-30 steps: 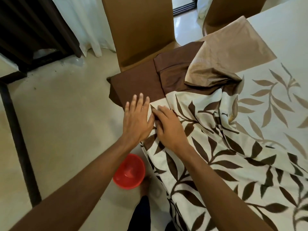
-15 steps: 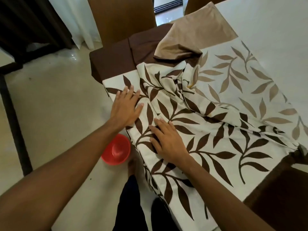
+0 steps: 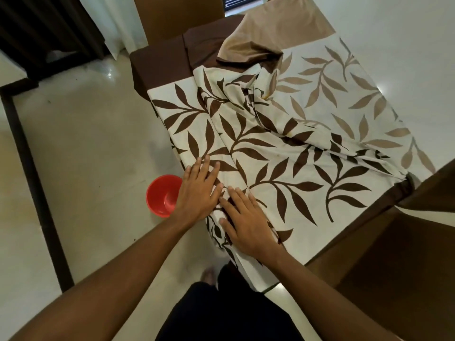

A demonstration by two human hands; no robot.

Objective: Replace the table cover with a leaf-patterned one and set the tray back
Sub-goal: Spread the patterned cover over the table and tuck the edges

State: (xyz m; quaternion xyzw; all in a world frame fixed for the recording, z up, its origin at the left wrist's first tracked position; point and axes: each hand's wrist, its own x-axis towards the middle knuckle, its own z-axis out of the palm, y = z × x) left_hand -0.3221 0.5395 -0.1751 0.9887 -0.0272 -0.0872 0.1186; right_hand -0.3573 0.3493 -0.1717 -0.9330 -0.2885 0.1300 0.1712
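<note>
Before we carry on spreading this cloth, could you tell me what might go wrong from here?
1. The leaf cloth is bunched near the far end; flat-hand smoothing by the left hand and right hand may leave creases.
2. The red bowl sits on the floor by the feet, easy to kick.

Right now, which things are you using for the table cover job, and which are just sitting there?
For the job:
- leaf-patterned cover, partly spread, still bunched in the middle
- left hand and right hand, flat on the cover
- table

Just sitting there:
- red bowl on the floor
- chair at the far side
- white curtain
</note>
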